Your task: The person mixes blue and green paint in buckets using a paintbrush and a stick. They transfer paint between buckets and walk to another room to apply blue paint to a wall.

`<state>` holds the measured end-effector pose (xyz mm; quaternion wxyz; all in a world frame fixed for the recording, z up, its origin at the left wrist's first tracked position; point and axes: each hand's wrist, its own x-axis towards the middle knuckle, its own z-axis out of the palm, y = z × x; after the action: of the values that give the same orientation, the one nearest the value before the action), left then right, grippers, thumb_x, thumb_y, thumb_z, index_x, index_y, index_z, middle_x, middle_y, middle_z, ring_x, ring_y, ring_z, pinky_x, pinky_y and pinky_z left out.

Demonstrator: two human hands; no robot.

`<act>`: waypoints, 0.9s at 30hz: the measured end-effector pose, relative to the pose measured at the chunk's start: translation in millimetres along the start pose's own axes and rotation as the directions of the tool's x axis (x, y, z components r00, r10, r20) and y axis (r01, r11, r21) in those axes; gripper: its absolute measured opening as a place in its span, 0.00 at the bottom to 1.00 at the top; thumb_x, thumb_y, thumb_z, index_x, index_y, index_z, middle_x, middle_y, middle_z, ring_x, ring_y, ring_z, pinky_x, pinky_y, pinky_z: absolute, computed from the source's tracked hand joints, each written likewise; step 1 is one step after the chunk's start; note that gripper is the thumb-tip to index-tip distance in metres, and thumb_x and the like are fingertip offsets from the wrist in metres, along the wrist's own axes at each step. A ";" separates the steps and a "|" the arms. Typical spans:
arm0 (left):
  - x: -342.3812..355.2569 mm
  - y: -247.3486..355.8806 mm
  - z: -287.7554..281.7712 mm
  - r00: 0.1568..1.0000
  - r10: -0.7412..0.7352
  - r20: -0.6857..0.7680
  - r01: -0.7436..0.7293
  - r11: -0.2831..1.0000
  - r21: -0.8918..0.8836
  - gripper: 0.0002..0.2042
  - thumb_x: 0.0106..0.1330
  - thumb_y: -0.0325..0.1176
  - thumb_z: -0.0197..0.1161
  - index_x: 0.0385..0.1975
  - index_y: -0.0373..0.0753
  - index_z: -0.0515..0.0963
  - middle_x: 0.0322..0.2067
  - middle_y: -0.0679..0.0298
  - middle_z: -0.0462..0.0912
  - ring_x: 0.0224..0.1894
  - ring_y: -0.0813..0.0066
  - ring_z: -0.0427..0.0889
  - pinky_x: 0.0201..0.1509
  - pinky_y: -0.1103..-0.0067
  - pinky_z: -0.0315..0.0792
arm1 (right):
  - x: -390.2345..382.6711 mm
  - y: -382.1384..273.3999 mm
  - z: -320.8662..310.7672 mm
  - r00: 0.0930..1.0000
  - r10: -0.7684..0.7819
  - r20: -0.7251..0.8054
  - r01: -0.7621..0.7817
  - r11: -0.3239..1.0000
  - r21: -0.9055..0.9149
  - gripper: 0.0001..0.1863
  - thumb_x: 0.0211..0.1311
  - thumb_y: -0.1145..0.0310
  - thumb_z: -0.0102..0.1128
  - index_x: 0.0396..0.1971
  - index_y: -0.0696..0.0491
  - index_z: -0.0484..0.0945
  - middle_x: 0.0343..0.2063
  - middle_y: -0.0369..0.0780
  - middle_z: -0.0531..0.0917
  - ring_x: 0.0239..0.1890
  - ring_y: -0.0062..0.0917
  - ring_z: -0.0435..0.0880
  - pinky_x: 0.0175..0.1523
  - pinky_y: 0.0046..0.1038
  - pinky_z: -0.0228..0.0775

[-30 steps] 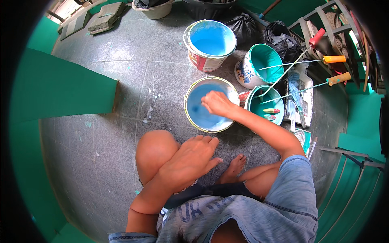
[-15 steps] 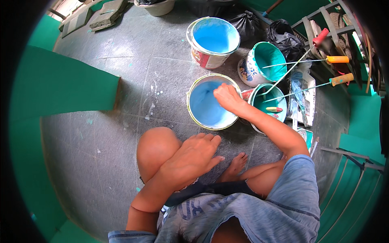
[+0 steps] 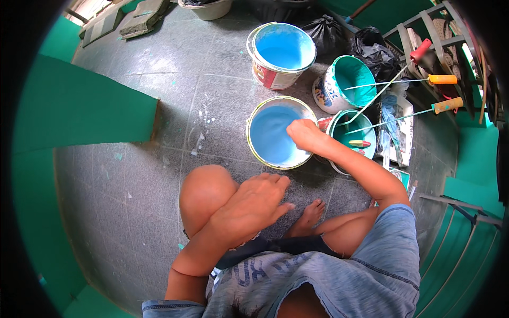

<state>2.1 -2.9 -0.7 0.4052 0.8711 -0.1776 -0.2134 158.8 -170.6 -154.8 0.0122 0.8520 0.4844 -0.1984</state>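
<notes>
In front of me stands a bucket of light blue paint (image 3: 273, 139), its surface marked with faint swirls. My right hand (image 3: 307, 134) is closed above the right part of this bucket. Whatever its fingers grip is hidden beneath the hand. My left hand (image 3: 258, 201) lies over my bent left knee, palm down, fingers loosely stretched and thumb apart, with nothing in it.
Behind is a second bucket of blue paint (image 3: 281, 55). To the right are a white bucket (image 3: 324, 94) with green paint inside and a green-coated bucket (image 3: 335, 159), with long-handled paint rollers (image 3: 442, 79) across them. Black bags (image 3: 324, 34) lie behind; a green pillar (image 3: 106, 108) stands left.
My right hand has shifted to the right over the paint, nearer the bucket's right rim. The swirls in the paint look different. My left hand stays on the knee.
</notes>
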 end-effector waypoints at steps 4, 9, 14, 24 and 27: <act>0.2 0.3 -0.9 1.000 -0.007 0.011 0.007 1.000 0.015 0.13 0.61 0.35 0.57 0.37 0.32 0.68 0.36 0.51 0.75 0.45 0.53 0.72 0.48 0.66 0.66 | 3.2 -2.7 4.3 0.993 -0.061 -0.097 0.085 0.960 0.267 0.03 0.43 0.77 0.57 0.18 0.60 0.78 0.19 0.50 0.79 0.26 0.42 0.81 0.31 0.38 0.73; -1.8 1.1 -1.4 1.000 0.007 0.011 -0.007 1.000 -0.004 0.14 0.61 0.36 0.57 0.37 0.32 0.68 0.37 0.50 0.75 0.46 0.53 0.72 0.48 0.66 0.66 | 10.2 4.2 -5.8 0.988 0.008 -0.156 -0.019 0.997 -0.069 0.03 0.41 0.78 0.57 0.17 0.60 0.79 0.17 0.50 0.78 0.24 0.43 0.81 0.30 0.38 0.73; -2.3 2.8 -2.5 1.000 -0.013 -0.004 0.013 1.000 0.013 0.14 0.61 0.35 0.57 0.38 0.32 0.68 0.37 0.51 0.74 0.45 0.53 0.72 0.48 0.66 0.66 | 1.9 -5.5 2.6 0.993 -0.109 0.034 0.101 0.980 0.174 0.01 0.40 0.78 0.57 0.15 0.60 0.77 0.19 0.51 0.78 0.26 0.44 0.81 0.31 0.38 0.73; -4.9 0.8 1.8 0.998 0.022 -0.066 -0.021 1.000 0.009 0.14 0.60 0.36 0.58 0.37 0.32 0.68 0.36 0.51 0.74 0.45 0.53 0.72 0.48 0.66 0.66 | 3.6 -0.9 2.3 1.000 -0.022 0.016 0.021 0.996 0.088 0.02 0.40 0.78 0.58 0.17 0.59 0.78 0.19 0.52 0.79 0.27 0.43 0.82 0.30 0.38 0.74; -0.9 -2.6 2.6 1.000 0.014 -0.016 -0.014 0.999 0.032 0.14 0.61 0.36 0.57 0.37 0.32 0.68 0.36 0.50 0.75 0.46 0.53 0.72 0.48 0.66 0.66 | 4.1 -4.1 12.5 0.995 -0.059 -0.078 0.077 0.961 0.264 0.03 0.38 0.76 0.61 0.17 0.59 0.79 0.20 0.52 0.79 0.28 0.44 0.81 0.30 0.38 0.73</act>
<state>0.4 -2.4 -4.0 0.3942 0.8778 -0.1837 -0.2007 153.2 -167.7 -167.0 -0.1261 0.8350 0.4824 -0.2325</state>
